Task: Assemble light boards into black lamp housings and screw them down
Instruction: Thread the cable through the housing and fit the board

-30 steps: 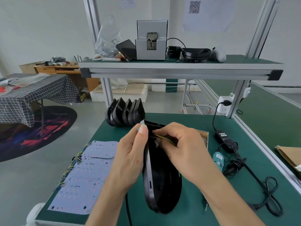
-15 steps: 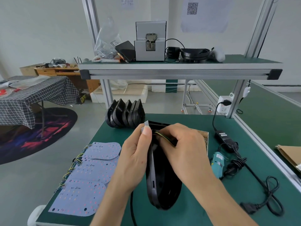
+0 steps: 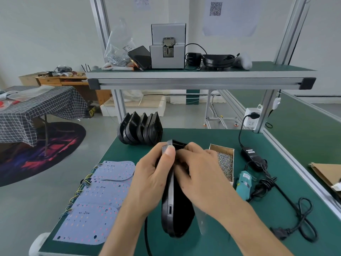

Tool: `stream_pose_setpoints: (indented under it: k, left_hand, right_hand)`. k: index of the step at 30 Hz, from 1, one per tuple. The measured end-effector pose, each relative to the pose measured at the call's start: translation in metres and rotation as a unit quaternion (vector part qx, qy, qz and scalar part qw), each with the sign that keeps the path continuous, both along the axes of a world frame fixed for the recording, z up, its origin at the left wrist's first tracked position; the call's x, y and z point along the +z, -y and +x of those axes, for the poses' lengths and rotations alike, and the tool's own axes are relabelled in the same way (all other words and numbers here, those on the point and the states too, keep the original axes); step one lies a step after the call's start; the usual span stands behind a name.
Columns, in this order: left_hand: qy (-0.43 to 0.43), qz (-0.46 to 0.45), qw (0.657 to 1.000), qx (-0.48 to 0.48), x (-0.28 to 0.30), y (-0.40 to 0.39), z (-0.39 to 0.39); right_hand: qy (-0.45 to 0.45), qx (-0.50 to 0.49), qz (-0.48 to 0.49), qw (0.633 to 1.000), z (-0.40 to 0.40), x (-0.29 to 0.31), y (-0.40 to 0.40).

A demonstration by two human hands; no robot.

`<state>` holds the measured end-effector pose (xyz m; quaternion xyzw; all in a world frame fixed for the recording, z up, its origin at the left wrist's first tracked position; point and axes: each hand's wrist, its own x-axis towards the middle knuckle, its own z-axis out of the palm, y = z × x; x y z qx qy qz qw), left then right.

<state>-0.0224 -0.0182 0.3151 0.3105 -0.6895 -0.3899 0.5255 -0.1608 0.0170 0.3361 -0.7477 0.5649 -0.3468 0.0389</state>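
A black lamp housing (image 3: 176, 211) stands on edge on the green bench, tilted up between my hands. My left hand (image 3: 154, 178) grips its left rim, the thumb pressing a grey light board edge (image 3: 167, 145) at the top. My right hand (image 3: 199, 172) curls over the housing's open side, fingers tucked inside; what they hold is hidden. A stack of light boards (image 3: 97, 198) with coloured wires lies flat at the left. Several empty black housings (image 3: 140, 130) stand on edge behind.
A cardboard box of screws (image 3: 224, 161) sits right of my hands. A teal electric screwdriver (image 3: 244, 182), its power adapter (image 3: 251, 157) and looped cable (image 3: 302, 222) lie at the right. An overhead shelf (image 3: 201, 80) carries a grey screw feeder (image 3: 168, 47).
My right hand has slid further over the housing and now covers the yellow wires seen earlier. The box of screws has come into view.
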Motion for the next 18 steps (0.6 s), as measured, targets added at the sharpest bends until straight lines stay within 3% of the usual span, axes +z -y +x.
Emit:
stream_pose_setpoints:
  k: [3,5,8,11,14,18]
  left_hand:
    - [-0.045,0.028,0.999,0.009,-0.001,-0.001,-0.002]
    - [-0.085,0.052,0.995,0.004,-0.003,-0.002,0.001]
    - [-0.097,0.058,0.994,-0.004,-0.005,-0.004,0.004]
    - [-0.097,0.058,0.993,-0.016,-0.006,-0.004,-0.001]
    - [-0.129,0.081,0.988,0.030,-0.008,0.001,-0.001]
    - [-0.173,0.102,0.977,0.074,-0.009,0.005,0.006]
  right_hand:
    - [0.169,-0.009,-0.037,0.985,-0.010,-0.006,-0.003]
    - [0.227,-0.051,-0.041,0.972,-0.025,-0.011,-0.003]
    - [0.281,-0.050,0.128,0.950,-0.042,-0.017,-0.001]
    - [0.265,0.021,0.200,0.943,-0.034,-0.020,-0.004]
    - [0.264,0.004,0.176,0.948,-0.032,-0.018,-0.011]
    - [0.158,-0.028,0.144,0.976,-0.030,-0.028,-0.026]
